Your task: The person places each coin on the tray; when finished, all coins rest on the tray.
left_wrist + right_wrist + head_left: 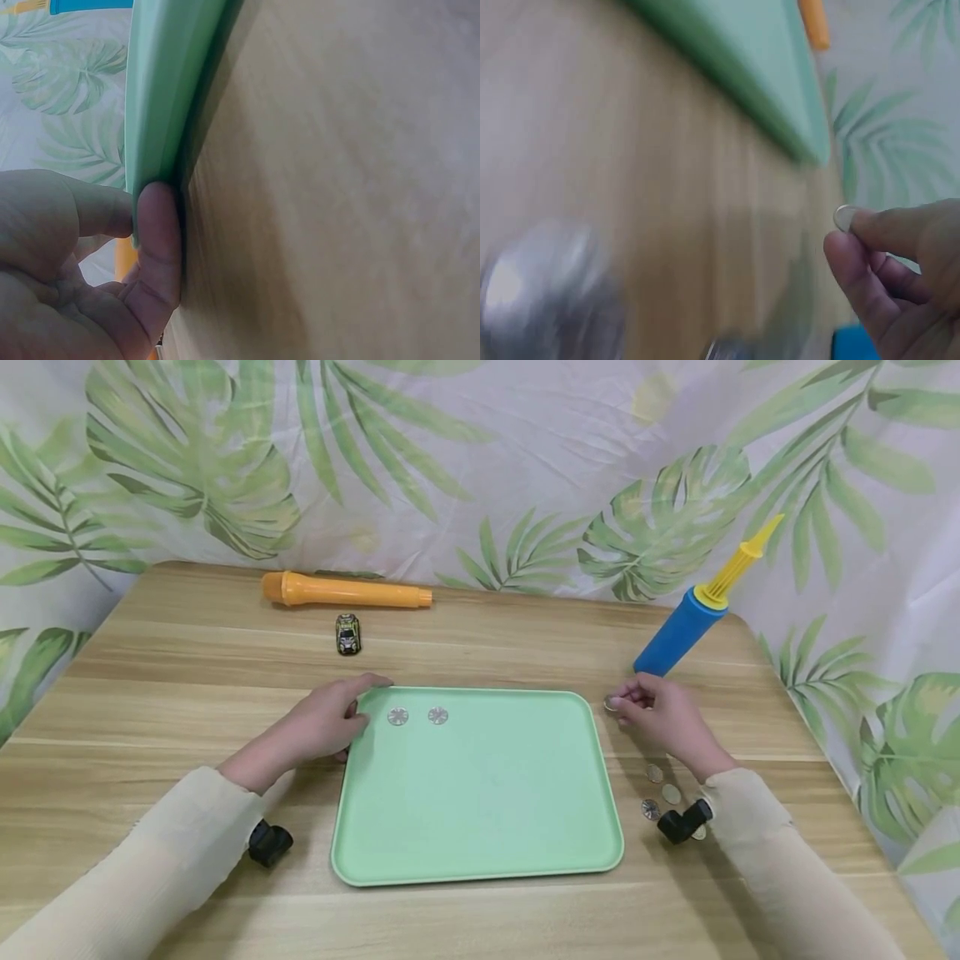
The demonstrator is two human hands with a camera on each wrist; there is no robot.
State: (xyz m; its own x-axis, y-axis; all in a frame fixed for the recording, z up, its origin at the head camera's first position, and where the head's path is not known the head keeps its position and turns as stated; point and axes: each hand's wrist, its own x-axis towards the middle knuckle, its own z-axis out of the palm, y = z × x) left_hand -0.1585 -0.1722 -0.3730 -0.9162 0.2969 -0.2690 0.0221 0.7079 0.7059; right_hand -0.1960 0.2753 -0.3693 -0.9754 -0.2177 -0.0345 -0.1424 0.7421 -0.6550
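Observation:
At the far left corner of the green tray (480, 793), my left hand (324, 720) pinches the rim between thumb and a finger, as the left wrist view shows. Two silver coins (397, 717) lie side by side in the tray near its far edge. My right hand (663, 718) is just beyond the tray's right edge, holding a coin (844, 217) between thumb and fingertip, above the table. Several more coins (671, 794) lie on the table below the right wrist, partly covered by the wrist camera.
An orange toy microphone (352, 592) lies at the back of the wooden table (480, 918), with a small toy car (348, 635) in front of it. A blue and yellow hand pump (678, 635) is behind my right hand. A leaf-patterned cloth (525, 460) hangs behind.

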